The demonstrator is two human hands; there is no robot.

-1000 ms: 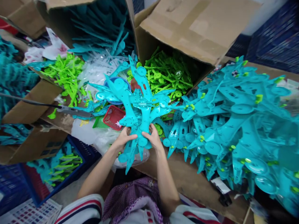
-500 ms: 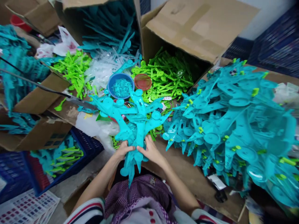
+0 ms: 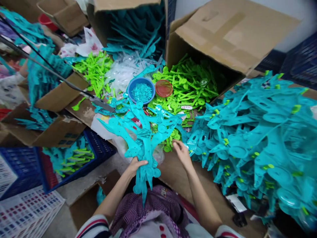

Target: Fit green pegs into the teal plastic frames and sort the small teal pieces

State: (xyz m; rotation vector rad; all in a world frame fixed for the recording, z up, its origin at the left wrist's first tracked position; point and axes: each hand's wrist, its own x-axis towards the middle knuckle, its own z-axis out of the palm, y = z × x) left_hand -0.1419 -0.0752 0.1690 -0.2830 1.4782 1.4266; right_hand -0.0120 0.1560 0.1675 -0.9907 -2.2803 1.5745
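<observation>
Bundle of turquoise parts [image 3: 147,145] remains clamped in left hand [image 3: 133,166]; right hand [image 3: 182,152] has released it, fingers loose above surface [image 3: 173,167] near front edge, leaving one-handed support.

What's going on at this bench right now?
A person's left hand grips a bundle of teal plastic pieces in front of their apron. Their right hand is off the bundle, fingers slightly curled, with nothing visible in it, close to some green parts. A large teal pile sits to the right; a blue bowl of small teal bits stands beyond the bundle.
</observation>
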